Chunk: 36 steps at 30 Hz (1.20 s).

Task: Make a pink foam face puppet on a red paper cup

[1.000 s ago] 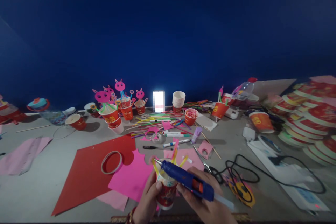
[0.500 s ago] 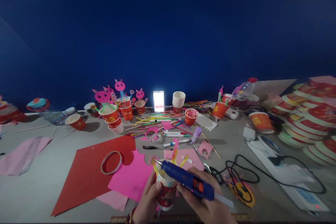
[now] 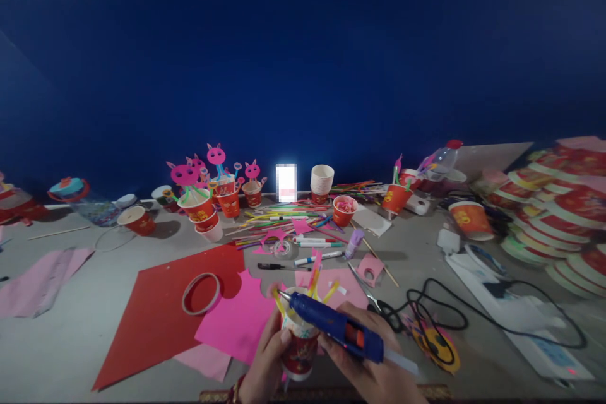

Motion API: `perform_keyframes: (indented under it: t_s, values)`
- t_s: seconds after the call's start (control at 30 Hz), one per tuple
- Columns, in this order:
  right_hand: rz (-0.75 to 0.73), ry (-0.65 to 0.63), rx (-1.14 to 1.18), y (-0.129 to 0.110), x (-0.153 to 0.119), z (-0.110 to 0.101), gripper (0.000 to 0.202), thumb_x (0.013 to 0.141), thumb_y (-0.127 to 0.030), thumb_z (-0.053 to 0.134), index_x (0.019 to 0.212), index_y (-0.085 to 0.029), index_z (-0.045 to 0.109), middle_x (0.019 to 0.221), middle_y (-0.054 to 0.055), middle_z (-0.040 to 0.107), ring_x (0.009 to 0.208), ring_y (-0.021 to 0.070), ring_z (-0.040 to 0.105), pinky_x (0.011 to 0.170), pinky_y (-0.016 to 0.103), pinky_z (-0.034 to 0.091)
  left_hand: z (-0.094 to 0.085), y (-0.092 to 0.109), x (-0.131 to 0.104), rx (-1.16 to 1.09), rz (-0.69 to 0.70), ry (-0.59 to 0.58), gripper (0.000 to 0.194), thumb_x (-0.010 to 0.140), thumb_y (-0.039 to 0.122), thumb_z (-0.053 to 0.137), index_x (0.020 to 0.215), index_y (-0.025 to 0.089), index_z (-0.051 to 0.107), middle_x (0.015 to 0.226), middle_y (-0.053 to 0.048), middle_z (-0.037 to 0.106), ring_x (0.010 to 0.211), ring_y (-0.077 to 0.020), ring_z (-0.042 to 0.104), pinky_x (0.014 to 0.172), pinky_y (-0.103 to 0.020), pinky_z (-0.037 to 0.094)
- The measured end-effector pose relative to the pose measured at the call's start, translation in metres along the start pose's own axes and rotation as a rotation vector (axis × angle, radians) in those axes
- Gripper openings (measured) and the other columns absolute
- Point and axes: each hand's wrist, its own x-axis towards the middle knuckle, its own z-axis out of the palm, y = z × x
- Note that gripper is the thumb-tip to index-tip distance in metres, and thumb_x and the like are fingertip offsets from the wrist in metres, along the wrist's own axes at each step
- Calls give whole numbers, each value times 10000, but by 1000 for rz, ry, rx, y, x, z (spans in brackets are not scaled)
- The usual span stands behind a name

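My left hand (image 3: 266, 360) is wrapped round the left side of a red paper cup (image 3: 300, 353) with a white patterned rim. Yellow and pink pipe cleaners (image 3: 314, 278) stick up out of this cup. In my right hand (image 3: 372, 360) is a blue glue gun (image 3: 334, 323), with a clear glue stick poking from its back end. The gun's metal tip is over the cup's left rim, by the top of a yellow pipe cleaner (image 3: 278, 303). My right fingers are close to the cup's right side; whether they touch it is hard to tell.
Pink and red sheets (image 3: 156, 309) with a tape roll (image 3: 201, 293) lie at left. Markers (image 3: 318, 257), pipe cleaners and cups with pink animal faces (image 3: 184, 173) stand behind. At right are scissors (image 3: 374, 293), a black cable (image 3: 440, 322), a power strip (image 3: 516, 322) and stacked cups (image 3: 558, 214).
The glue gun has shifted very slightly left and down in my right hand. My left hand and the cup look almost unchanged.
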Motion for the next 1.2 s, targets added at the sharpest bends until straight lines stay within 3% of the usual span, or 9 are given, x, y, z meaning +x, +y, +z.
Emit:
perform_keyframes:
  t_s: [0.13,0.27,0.53,0.77,0.93,1.03,1.1,1.2]
  values:
    - [9,6,8,-1,0,0,283,959,-484,513,956,-219,612,768,42,729,684,204,714,603,247,561,1,1,0,-8,-6,-4,548,793,400,748,1304,252,621,1369,-82,620,1315,-354,501,1111,-477,369]
    - [4,27,15,-1,1,0,268,952,-470,532,955,-214,611,757,39,725,678,200,710,602,241,556,2,2,-1,5,-6,5,549,784,408,755,1289,228,637,1334,-101,644,1254,-355,561,1096,-480,387]
    - [84,-57,84,-8,6,-4,299,943,-446,536,750,-225,592,631,7,670,582,176,667,539,231,504,4,3,1,2,4,12,506,771,422,765,1241,259,671,1276,-74,684,1143,-314,643,1049,-437,440]
    - [123,-130,194,-8,6,-13,277,909,-458,575,776,-227,650,696,30,716,652,203,697,596,257,545,14,9,0,22,5,105,421,757,379,784,1148,235,725,1023,-63,771,924,-259,714,928,-382,525]
    - [53,-27,259,8,-7,-11,232,874,-463,610,840,-242,673,680,17,728,610,199,699,633,289,567,16,13,1,37,2,97,429,735,395,796,1128,232,733,949,-67,775,854,-261,716,884,-401,539]
    - [132,70,209,26,-21,-10,293,848,-510,619,934,-237,684,679,33,737,588,216,699,620,318,586,11,13,2,26,-57,98,457,698,453,806,1082,213,750,936,-96,781,863,-313,723,875,-444,540]
    - [218,124,135,42,-26,-18,366,852,-547,601,1000,-222,678,675,43,738,571,225,696,563,313,579,8,14,3,-4,-93,121,483,672,488,809,1058,201,758,913,-107,786,842,-335,729,851,-459,550]
    - [294,168,-66,71,-24,-46,373,914,-504,545,1051,-179,668,644,51,726,517,207,673,504,275,539,9,17,4,-63,-103,184,511,684,491,792,1097,195,742,933,-112,789,846,-352,734,819,-460,568]
